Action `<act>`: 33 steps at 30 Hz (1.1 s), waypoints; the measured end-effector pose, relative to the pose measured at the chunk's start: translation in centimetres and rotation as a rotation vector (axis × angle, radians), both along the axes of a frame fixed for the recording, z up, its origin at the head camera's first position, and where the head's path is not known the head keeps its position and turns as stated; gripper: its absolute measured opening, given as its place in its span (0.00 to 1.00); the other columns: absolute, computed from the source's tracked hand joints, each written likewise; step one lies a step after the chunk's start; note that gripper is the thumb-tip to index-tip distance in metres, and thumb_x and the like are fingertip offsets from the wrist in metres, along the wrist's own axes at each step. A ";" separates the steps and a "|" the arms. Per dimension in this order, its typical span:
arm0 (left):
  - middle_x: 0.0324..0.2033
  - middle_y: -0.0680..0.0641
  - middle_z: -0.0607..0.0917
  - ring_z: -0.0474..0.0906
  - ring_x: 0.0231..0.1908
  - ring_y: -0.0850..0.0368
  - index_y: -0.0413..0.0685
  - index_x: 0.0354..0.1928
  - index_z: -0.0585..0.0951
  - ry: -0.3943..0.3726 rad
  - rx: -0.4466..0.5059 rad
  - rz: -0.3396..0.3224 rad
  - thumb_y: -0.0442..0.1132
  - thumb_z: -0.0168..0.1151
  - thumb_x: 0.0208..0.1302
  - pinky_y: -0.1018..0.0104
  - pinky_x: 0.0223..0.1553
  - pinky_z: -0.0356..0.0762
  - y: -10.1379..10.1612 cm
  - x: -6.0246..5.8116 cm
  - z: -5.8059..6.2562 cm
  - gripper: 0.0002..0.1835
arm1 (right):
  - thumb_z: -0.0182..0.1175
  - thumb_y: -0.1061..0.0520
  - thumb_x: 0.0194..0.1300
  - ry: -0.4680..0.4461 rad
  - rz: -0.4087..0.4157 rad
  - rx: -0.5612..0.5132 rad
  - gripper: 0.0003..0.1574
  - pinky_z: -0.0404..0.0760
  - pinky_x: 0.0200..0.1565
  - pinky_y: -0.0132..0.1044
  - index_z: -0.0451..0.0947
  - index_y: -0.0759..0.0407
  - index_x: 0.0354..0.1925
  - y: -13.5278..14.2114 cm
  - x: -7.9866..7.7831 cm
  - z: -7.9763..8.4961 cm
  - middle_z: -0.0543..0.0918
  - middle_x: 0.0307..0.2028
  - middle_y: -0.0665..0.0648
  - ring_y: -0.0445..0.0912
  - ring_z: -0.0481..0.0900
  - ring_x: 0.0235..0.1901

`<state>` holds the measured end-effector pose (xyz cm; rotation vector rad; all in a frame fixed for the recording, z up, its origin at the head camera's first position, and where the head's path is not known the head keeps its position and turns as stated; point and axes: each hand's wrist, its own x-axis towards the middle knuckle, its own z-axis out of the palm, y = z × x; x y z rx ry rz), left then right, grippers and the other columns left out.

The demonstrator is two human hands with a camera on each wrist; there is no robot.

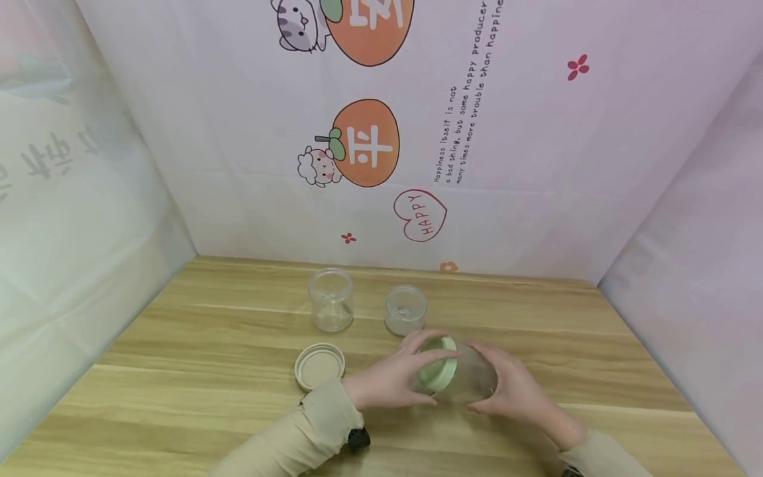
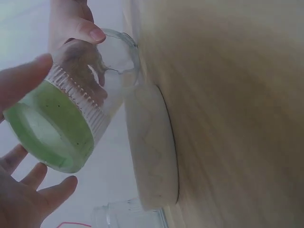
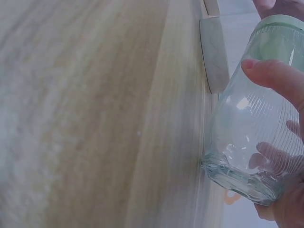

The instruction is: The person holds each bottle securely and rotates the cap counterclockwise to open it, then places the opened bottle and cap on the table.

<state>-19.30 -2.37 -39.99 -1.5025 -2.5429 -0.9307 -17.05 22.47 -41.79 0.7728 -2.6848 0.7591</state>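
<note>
Both hands are around a clear ribbed glass jar (image 3: 237, 128) with a pale green lid (image 1: 442, 377), tilted with the lid end towards the left. My left hand (image 1: 390, 379) curves about the lid; its thumb and fingers reach to the lid's edge on opposite sides in the left wrist view. At the other end, my right hand (image 1: 515, 391) grips the jar's body, with the thumb on the near glass and fingers behind it. A low, pale lid-like piece (image 2: 149, 147) lies on the tabletop by the jar in the left wrist view.
Farther back stand a taller glass jar (image 1: 331, 311) and a smaller glass jar (image 1: 406, 311), both without lids. Left of my left hand, a round lid (image 1: 318, 368) rests inside up on the wooden table (image 1: 179, 371). Printed cloth (image 1: 507, 218) hangs at the back and sides.
</note>
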 end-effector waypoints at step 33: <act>0.61 0.47 0.66 0.70 0.56 0.57 0.58 0.62 0.73 -0.365 0.193 0.107 0.40 0.78 0.43 0.77 0.45 0.77 -0.2 -0.1 -0.1 0.40 | 0.82 0.55 0.23 -0.008 -0.022 0.016 0.59 0.79 0.42 0.52 0.70 0.59 0.59 -0.4 0.3 -0.1 0.79 0.52 0.61 0.55 0.78 0.46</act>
